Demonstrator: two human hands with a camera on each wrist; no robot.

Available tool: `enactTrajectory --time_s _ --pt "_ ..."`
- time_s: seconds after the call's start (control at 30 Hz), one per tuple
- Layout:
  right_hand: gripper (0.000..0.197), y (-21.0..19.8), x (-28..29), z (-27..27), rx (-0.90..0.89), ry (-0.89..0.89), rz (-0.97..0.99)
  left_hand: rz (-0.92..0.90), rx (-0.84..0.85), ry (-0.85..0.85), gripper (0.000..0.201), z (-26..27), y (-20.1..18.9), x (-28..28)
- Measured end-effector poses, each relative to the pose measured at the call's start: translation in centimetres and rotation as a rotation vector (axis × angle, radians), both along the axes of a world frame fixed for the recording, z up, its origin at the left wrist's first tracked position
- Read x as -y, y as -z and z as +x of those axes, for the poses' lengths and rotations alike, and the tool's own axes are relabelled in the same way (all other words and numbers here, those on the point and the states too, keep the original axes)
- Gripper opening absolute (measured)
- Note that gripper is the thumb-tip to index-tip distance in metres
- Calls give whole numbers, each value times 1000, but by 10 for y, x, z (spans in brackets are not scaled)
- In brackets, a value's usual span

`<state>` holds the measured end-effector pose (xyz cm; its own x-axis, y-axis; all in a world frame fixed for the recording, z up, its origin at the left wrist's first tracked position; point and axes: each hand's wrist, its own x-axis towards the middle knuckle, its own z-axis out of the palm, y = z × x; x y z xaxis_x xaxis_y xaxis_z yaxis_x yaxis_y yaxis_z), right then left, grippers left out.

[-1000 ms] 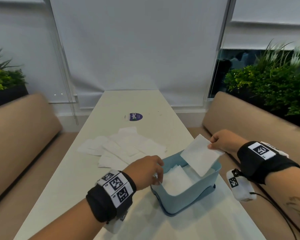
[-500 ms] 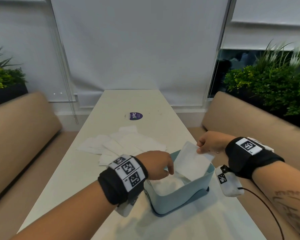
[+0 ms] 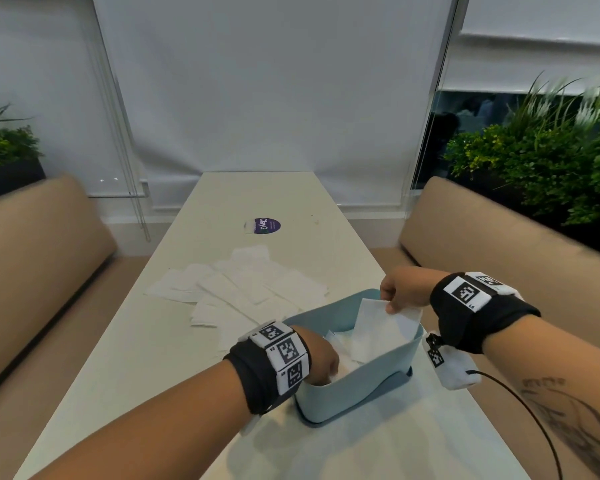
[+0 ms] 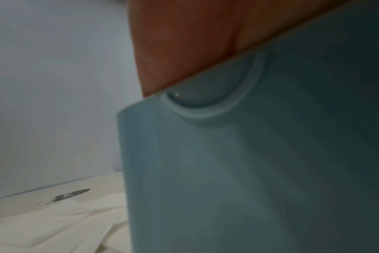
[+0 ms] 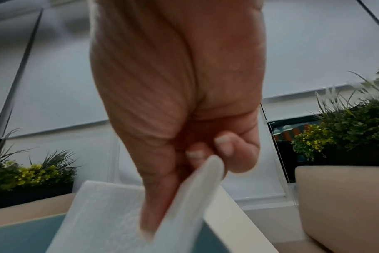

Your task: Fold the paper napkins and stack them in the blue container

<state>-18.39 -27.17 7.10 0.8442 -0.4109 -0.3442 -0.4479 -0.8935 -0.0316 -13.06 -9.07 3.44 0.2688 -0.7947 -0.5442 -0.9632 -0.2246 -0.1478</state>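
Folded napkin (image 3: 378,332), white, stands tilted with its lower half inside the blue container (image 3: 354,389), which sits on the surface (image 3: 146,368) at 5 o'clock in the head view. Left hand (image 3: 321,356) reaches over the container's 8 o'clock wall. Its fingers are hidden among the stacked napkins (image 3: 338,341) inside, so whether that grip holds anything cannot be told. Right hand (image 3: 402,289), at the container's 1 o'clock corner, pinches the folded napkin's upper edge between thumb and curled fingers (image 5: 244,150). Task stage, as judged: several napkins already lie in the container and one more is on its way in. A spread of loose napkins (image 3: 250,289), at 11 o'clock from the container, appears left to fold and stack. Beyond them, at 12 o'clock, a round purple sticker (image 3: 263,225) reads "ClayG"; its smaller print is illegible.
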Motion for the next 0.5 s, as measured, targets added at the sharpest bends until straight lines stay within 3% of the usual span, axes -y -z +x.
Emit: enactTrajectory --time_s 0.23,0.37,0.5 --pt "8 -17 -6 12 79 -117 -70 -90 -5 -21 36 3 9 1" --pt "18 -33 -11 22 88 -164 -101 -191 -76 15 32 5 10 2" --pt "32 -42 -15 30 -14 -186 -105 -190 -118 70 46 5 8 4"
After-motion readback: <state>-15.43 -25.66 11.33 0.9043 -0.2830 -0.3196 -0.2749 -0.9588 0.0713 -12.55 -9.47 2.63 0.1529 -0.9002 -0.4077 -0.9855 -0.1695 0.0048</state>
